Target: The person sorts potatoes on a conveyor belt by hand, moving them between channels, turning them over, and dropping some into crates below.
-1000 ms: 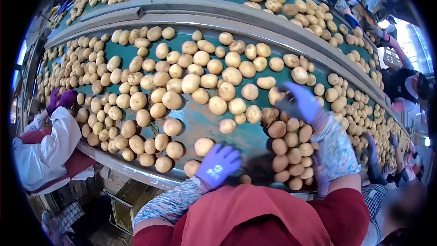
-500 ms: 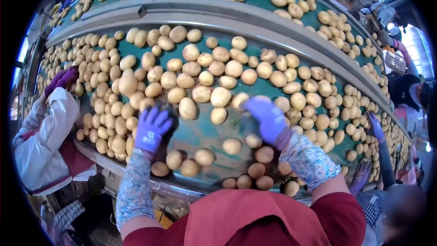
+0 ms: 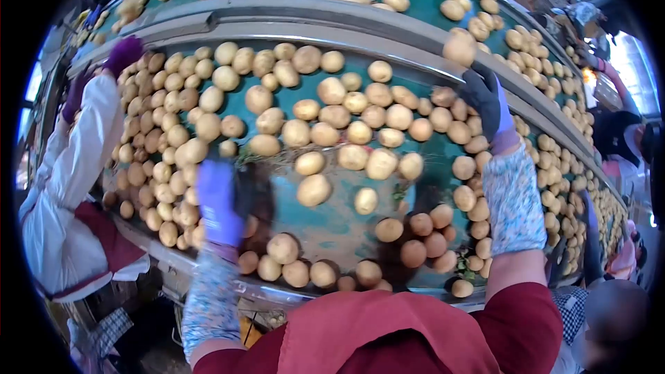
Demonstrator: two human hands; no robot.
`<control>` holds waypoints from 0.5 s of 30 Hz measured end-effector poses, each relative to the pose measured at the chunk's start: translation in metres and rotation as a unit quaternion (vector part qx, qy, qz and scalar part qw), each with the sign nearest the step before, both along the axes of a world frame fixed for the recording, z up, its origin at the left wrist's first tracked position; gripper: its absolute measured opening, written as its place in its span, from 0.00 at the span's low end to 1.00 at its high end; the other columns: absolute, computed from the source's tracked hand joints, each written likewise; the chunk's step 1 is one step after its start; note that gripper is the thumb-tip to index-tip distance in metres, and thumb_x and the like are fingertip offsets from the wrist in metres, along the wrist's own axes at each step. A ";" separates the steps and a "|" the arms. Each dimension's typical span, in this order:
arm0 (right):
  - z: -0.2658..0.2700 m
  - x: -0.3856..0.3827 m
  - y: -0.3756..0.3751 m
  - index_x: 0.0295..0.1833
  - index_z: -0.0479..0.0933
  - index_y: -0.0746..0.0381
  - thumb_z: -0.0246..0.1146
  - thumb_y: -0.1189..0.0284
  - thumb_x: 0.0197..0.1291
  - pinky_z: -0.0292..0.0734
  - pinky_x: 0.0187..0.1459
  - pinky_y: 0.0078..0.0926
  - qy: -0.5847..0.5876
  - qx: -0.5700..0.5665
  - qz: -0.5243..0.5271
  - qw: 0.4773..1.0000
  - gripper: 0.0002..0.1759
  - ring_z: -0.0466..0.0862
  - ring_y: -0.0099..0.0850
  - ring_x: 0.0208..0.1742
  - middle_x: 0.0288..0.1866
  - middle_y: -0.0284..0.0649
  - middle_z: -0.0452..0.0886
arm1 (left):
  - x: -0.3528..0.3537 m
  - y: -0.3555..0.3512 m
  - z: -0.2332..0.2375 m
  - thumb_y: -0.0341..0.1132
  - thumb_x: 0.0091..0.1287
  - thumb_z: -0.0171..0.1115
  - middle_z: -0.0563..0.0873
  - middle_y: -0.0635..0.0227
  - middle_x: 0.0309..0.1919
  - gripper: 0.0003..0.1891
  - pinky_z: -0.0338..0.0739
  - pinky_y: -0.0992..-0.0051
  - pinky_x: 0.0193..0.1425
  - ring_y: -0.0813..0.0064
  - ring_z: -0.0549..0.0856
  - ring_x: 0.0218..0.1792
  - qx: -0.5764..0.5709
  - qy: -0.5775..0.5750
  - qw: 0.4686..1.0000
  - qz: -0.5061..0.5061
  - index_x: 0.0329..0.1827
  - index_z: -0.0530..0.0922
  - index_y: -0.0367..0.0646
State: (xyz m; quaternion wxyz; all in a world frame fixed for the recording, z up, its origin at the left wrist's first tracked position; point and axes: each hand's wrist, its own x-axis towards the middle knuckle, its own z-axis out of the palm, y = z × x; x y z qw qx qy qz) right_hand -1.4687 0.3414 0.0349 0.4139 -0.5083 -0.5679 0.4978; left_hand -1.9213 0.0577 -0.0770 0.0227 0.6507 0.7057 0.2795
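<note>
My right hand (image 3: 489,102), in a purple glove with a dark palm, reaches to the metal divider (image 3: 388,45) with fingers stretched out. A potato (image 3: 459,47) is just beyond its fingertips, over the divider. My left hand (image 3: 220,202), gloved the same way, is smeared by motion beside the dense pile of potatoes (image 3: 166,180) on the left. Its fingers are blurred, so I cannot tell whether it holds anything. Between my hands, a few loose potatoes (image 3: 314,190) lie on the green belt (image 3: 332,225).
Reddish-brown potatoes (image 3: 414,253) cluster near the belt's front edge. Green sprigs (image 3: 400,192) and dry stems lie among the potatoes. Beyond the divider runs a second belt with potatoes (image 3: 396,1). A co-worker's white sleeve (image 3: 97,125) is at the left; other people stand on the right.
My right hand has moved from the middle of the belt up to the divider, with a potato at its fingertips. My left hand has shifted slightly. The potatoes ahead have drifted right.
</note>
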 end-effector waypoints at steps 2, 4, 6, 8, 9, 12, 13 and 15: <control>-0.066 0.015 0.043 0.68 0.75 0.49 0.70 0.57 0.59 0.78 0.59 0.47 -0.460 0.062 0.101 0.880 0.30 0.81 0.48 0.62 0.59 0.47 0.83 | 0.065 -0.024 0.054 0.32 0.69 0.57 0.81 0.61 0.44 0.11 0.77 0.64 0.51 0.58 0.80 0.47 -0.190 0.074 0.972 -0.120 0.51 0.80 0.42; -0.089 -0.024 0.014 0.65 0.77 0.44 0.65 0.51 0.60 0.78 0.58 0.48 -0.668 0.129 0.028 0.732 0.27 0.83 0.51 0.58 0.57 0.48 0.81 | 0.106 -0.029 0.073 0.36 0.62 0.63 0.81 0.59 0.47 0.12 0.75 0.58 0.52 0.56 0.81 0.50 -0.154 -0.086 0.940 -0.293 0.48 0.80 0.46; -0.065 -0.063 0.003 0.65 0.77 0.49 0.67 0.53 0.59 0.78 0.58 0.44 -0.610 0.050 0.152 0.776 0.29 0.83 0.48 0.58 0.55 0.50 0.82 | 0.126 -0.057 0.047 0.42 0.55 0.69 0.81 0.60 0.60 0.22 0.72 0.55 0.62 0.58 0.78 0.63 -0.057 -0.051 0.942 -0.327 0.53 0.82 0.49; -0.051 -0.080 -0.029 0.64 0.76 0.55 0.70 0.57 0.59 0.78 0.59 0.40 -0.441 -0.039 0.215 0.870 0.29 0.83 0.44 0.59 0.56 0.49 0.82 | 0.122 -0.061 0.048 0.39 0.54 0.69 0.81 0.63 0.60 0.21 0.72 0.53 0.63 0.58 0.78 0.62 -0.063 -0.078 0.953 -0.286 0.53 0.82 0.49; -0.054 -0.083 -0.049 0.62 0.77 0.57 0.70 0.59 0.59 0.77 0.60 0.38 -0.425 -0.008 0.238 0.873 0.27 0.83 0.42 0.59 0.56 0.48 0.83 | 0.111 -0.059 0.047 0.39 0.55 0.68 0.81 0.62 0.60 0.20 0.72 0.52 0.63 0.58 0.78 0.62 -0.078 -0.065 0.951 -0.291 0.53 0.82 0.50; -0.015 -0.112 -0.067 0.58 0.80 0.59 0.70 0.62 0.61 0.76 0.62 0.37 -0.357 -0.049 0.429 0.828 0.22 0.83 0.39 0.58 0.53 0.45 0.85 | 0.069 -0.047 0.059 0.36 0.56 0.66 0.80 0.60 0.61 0.20 0.70 0.49 0.66 0.54 0.78 0.62 -0.118 -0.042 0.950 -0.285 0.53 0.82 0.51; -0.003 -0.117 -0.061 0.56 0.81 0.60 0.71 0.60 0.61 0.76 0.62 0.35 -0.285 -0.064 0.456 0.841 0.21 0.83 0.36 0.57 0.51 0.43 0.85 | 0.056 -0.048 0.061 0.36 0.55 0.67 0.80 0.60 0.61 0.20 0.69 0.49 0.67 0.53 0.78 0.62 -0.130 0.000 0.960 -0.248 0.53 0.82 0.51; 0.009 -0.129 -0.042 0.50 0.80 0.64 0.65 0.67 0.67 0.78 0.52 0.26 -0.054 -0.053 0.267 0.961 0.12 0.82 0.26 0.47 0.46 0.38 0.84 | 0.035 -0.052 0.058 0.36 0.55 0.68 0.80 0.59 0.62 0.18 0.67 0.48 0.70 0.51 0.77 0.63 -0.138 -0.003 0.973 -0.185 0.51 0.83 0.50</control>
